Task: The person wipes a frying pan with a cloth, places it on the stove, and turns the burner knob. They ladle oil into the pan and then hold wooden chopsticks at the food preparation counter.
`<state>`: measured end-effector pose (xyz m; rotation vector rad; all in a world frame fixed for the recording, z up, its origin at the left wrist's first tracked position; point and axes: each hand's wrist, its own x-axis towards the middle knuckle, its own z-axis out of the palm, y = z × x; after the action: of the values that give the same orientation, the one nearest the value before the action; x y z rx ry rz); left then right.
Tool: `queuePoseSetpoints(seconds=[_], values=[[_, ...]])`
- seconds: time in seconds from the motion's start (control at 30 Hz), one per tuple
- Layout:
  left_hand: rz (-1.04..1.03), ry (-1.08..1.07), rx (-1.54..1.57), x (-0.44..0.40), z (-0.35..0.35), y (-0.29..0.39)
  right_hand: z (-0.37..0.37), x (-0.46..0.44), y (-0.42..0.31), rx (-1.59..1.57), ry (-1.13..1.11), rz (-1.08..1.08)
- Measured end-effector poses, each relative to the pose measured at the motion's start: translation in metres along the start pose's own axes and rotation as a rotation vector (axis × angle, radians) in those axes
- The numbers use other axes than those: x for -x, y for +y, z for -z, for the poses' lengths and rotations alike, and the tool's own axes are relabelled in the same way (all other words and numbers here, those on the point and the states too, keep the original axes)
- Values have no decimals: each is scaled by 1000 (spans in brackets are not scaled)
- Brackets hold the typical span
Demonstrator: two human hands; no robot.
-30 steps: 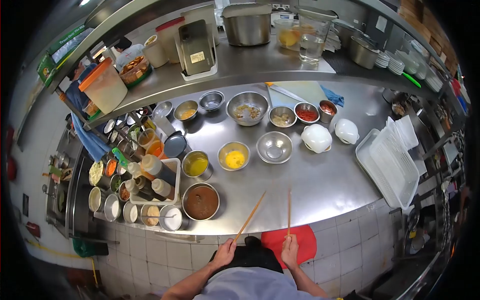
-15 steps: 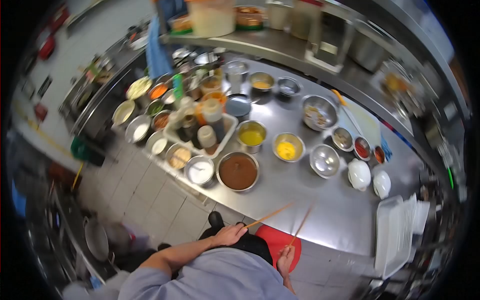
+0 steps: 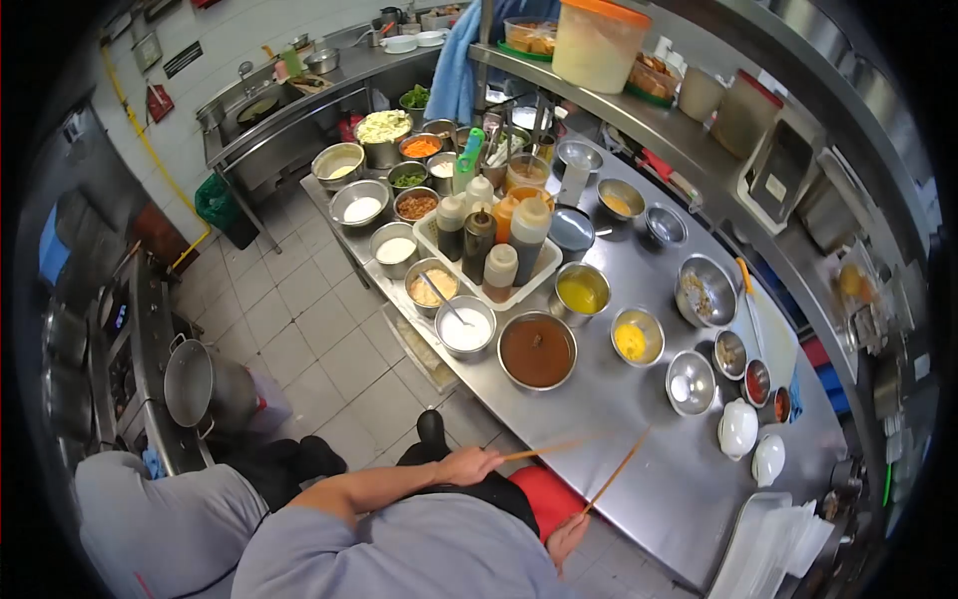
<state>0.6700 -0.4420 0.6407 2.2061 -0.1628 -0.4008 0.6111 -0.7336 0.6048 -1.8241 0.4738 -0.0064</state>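
My left hand (image 3: 471,465) is closed round one end of a thin wooden chopstick (image 3: 534,452), whose far end is blurred and points over the steel table's front edge. Further right and lower, my right hand (image 3: 566,536) grips a second wooden chopstick (image 3: 617,472), slanted up and away over the table. Neither chopstick touches any bowl. Closest to them on the table (image 3: 624,519) stands a wide steel bowl of brown sauce (image 3: 539,349). Beyond are a bowl with egg yolk (image 3: 631,340), a steel bowl (image 3: 691,383) and a pot of yellow-green liquid (image 3: 581,292).
Squeeze bottles (image 3: 501,268) stand in a white basket (image 3: 544,272), among several bowls of ingredients. Two white lidded dishes (image 3: 738,429) and a white tray (image 3: 743,544) lie to the right. A shelf (image 3: 619,100) overhangs the back. Another person's grey sleeve (image 3: 170,519) is at lower left.
My view has swung left, so the table appears further right and the other person shows more at lower left. Both hands still hold their chopsticks, which have shifted slightly.
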Motion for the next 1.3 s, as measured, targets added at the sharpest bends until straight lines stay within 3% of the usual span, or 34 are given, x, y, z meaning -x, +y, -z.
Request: queuePoseSetpoints(seconds=[0.03, 0.1, 0.13, 0.2, 0.23, 0.43, 0.5, 0.57, 0.7, 0.77, 0.87, 0.9, 0.97, 1.1, 1.17, 1.27, 1.3], values=[[-25, -33, 36, 5, 6, 13, -1, -6, -1, 4, -11, 12], [-35, -81, 73, 18, 0, 14, -4, 5, -11, 73, 122, 240], [15, -84, 65, 17, -9, 2, -6, 7, -10, 69, 123, 240], [100, -76, 48, 8, -13, -5, -9, -1, -6, -81, -27, 26], [108, -117, 19, 9, -10, 2, -5, -8, 13, -93, -43, 46], [-95, -11, 104, 13, -12, 19, -1, -11, -34, -73, 66, 208], [-19, 11, 86, 7, -21, 6, 2, -13, -17, -51, 56, 250], [58, 32, 70, 7, -28, -3, 0, -16, 5, -135, -60, -32], [64, -33, 50, 10, -25, 1, 2, -4, -15, -143, -40, -57], [52, -28, 77, 12, -19, 13, 2, 7, -44, -81, 115, 221], [-17, 21, 107, 11, -10, 34, 0, 17, -41, -188, 220, 248], [-53, 9, 106, 10, -3, 39, 4, 18, -18, -189, 220, 241], [-141, 36, 123, 11, 1, 44, 14, 16, 29, -126, -163, 23], [-145, 96, 179, 13, -7, 29, 13, 17, 15, -186, -108, -102], [37, -15, -19, 8, -14, 11, 4, 17, -7, -149, 120, 221], [-27, -99, 13, 17, -10, 26, -1, 16, -3, -104, 102, 239], [-129, -41, 67, 18, -12, 29, 0, 17, 4, -103, 100, 240]])
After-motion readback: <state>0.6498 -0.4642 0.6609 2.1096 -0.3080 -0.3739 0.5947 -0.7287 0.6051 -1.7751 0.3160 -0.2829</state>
